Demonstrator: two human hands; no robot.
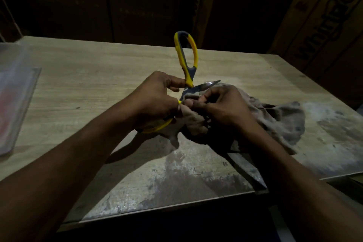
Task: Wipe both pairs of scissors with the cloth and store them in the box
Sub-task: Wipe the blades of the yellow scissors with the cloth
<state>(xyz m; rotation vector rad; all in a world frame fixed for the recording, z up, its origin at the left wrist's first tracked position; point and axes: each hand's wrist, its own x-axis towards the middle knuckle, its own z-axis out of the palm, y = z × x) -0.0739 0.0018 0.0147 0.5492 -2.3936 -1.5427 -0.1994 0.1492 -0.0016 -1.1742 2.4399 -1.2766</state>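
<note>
Bg carton reads "Whirl…"; hands wipe scissors w/ cloth.

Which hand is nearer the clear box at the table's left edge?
Left. The left hand holds the scissors mid-table, closer to the box; the right hand sits farther right.

Dim, hard shadows (blurred edges)

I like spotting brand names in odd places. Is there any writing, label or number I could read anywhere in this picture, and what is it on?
"Whirl...": large dark lettering running up the cardboard box behind the table's right corner; the later letters are cut off and dim, so the full word cannot be read.
Scissors: no print can be made out on the yellow and grey handles.
Clear plastic lid at the left edge: a reddish blur beneath, nothing readable.
</note>
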